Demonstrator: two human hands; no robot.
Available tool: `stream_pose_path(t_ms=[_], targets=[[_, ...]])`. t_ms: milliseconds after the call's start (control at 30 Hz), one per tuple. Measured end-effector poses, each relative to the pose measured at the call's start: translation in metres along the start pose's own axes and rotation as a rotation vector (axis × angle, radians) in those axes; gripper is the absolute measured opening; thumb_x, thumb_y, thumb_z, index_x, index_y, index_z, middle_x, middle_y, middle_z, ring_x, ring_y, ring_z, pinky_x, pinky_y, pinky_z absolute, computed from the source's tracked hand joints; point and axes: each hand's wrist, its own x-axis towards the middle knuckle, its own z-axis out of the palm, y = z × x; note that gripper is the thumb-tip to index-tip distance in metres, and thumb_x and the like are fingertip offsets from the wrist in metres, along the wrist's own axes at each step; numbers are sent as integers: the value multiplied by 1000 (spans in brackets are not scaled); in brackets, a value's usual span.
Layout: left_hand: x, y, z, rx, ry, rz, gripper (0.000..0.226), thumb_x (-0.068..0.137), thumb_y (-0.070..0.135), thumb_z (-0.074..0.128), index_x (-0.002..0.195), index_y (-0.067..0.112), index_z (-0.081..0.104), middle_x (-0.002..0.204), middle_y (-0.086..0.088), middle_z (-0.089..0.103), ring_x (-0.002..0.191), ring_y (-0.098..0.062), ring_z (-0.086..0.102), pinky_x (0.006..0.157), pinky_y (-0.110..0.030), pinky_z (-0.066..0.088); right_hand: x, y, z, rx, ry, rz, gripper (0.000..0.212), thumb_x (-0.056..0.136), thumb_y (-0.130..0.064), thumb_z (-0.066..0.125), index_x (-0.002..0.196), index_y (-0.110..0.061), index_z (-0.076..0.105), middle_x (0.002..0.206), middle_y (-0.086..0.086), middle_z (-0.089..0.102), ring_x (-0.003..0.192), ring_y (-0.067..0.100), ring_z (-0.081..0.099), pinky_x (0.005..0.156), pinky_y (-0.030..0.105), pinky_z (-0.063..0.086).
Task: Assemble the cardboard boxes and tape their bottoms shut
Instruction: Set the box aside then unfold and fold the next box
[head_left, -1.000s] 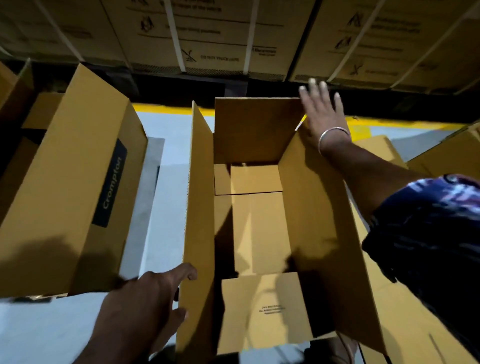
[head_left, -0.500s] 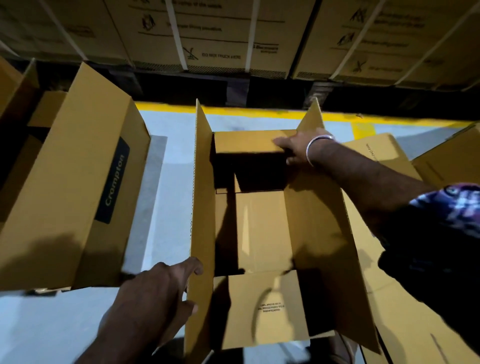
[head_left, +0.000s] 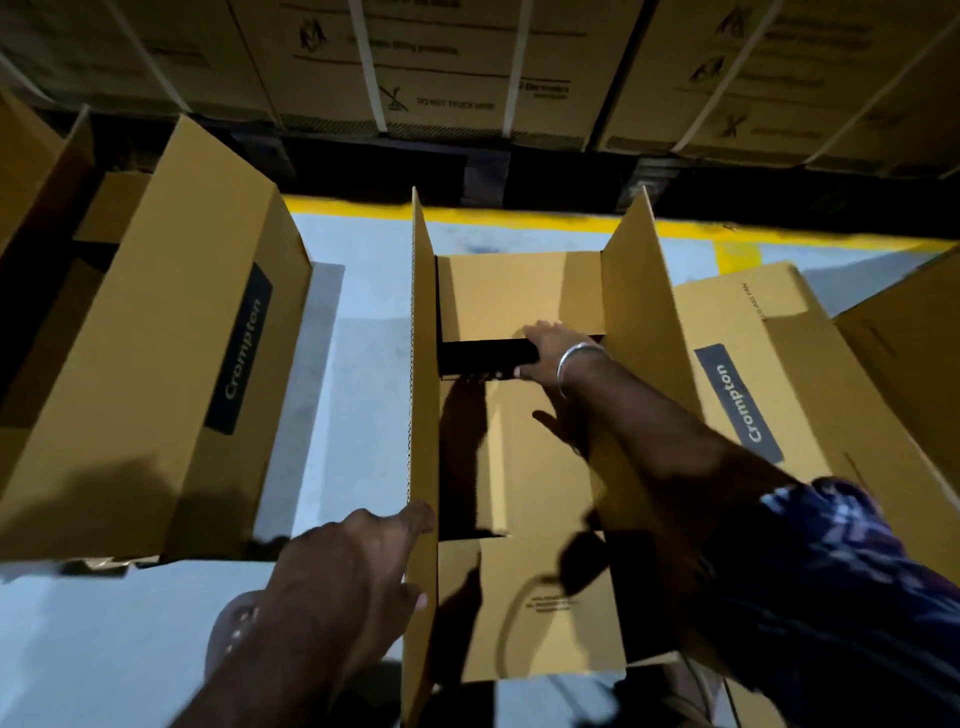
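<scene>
- The fingers of the right hand (head_left: 548, 353) are lying straight and together, pressing down on the free edge of the far flap (head_left: 514, 293) of the open cardboard box (head_left: 423, 364); they are not curling round anything.
- A metal bangle (head_left: 574, 358) is sitting on the right wrist, and the forearm is reaching across the box's right long flap (head_left: 644, 312), with a dark patterned sleeve (head_left: 841, 582) covering the upper arm at the lower right.
- The thumb and fingers of the left hand (head_left: 353, 566) are lying slightly apart against the outer face of the left long flap (head_left: 422, 415), near its close end; whether they are pinching the edge or only resting on it cannot be told.
- The far flap is lying folded inward over the box's opening, a dark gap showing under its edge; both long flaps are standing upright, and the near flap (head_left: 530, 608), with small print on it, is lying inward at the close end.
- The box is standing on a pale grey floor (head_left: 358, 322) in the middle of the view.
- An assembled box marked "Crompton" (head_left: 156, 374) is lying just to its left, and another with the same label (head_left: 769, 374) is lying to its right, partly behind the right arm.
- A yellow floor line (head_left: 519, 213) is running behind the boxes, with strapped cartons (head_left: 441, 67) stacked beyond it.
</scene>
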Motion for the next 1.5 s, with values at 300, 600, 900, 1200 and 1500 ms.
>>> stream_pose_path(t_ms=[300, 600, 900, 1200, 1500], targets=[[-6, 17, -2, -30, -7, 23, 78, 95, 36, 72, 157, 41, 24, 160, 7, 43, 134, -19, 56, 99, -37, 50, -153, 78, -81, 581, 566, 362, 80, 94, -59, 60, 157, -14, 38, 157, 12, 43, 144, 34, 41, 115, 46, 36], [1, 42, 26, -208, 24, -50, 113, 100, 25, 64, 157, 31, -33, 106, -19, 70, 95, -36, 69, 87, -42, 57, -225, 36, 44, 1664, 300, 207, 51, 109, -46, 37, 158, -32, 35, 157, -4, 43, 149, 19, 35, 126, 44, 22], [10, 43, 46, -440, -65, 27, 88, 110, 39, 46, 161, 30, -25, 167, -14, 32, 145, -37, 46, 108, -31, 39, -214, -11, 96, 696, 96, 144, 62, 104, -62, 27, 156, -56, -7, 169, -4, -23, 155, 23, -21, 121, 57, -4], [65, 61, 128, -429, -16, 42, 94, 89, 81, 48, 151, 64, -21, 162, 16, -37, 154, -29, -29, 116, -79, 6, -212, 26, 128, 822, 285, 232, 108, 82, -44, 82, 163, -38, 12, 172, -7, -3, 157, 17, 3, 126, 56, 17], [68, 62, 156, -954, 96, -664, 164, 45, 59, 101, 163, 26, -8, 158, -18, 44, 138, -36, 50, 110, -43, 48, -212, 37, 169, 1078, 123, 748, 128, 45, -72, 91, 149, -20, 37, 144, 16, 55, 131, 39, 53, 108, 54, 45]])
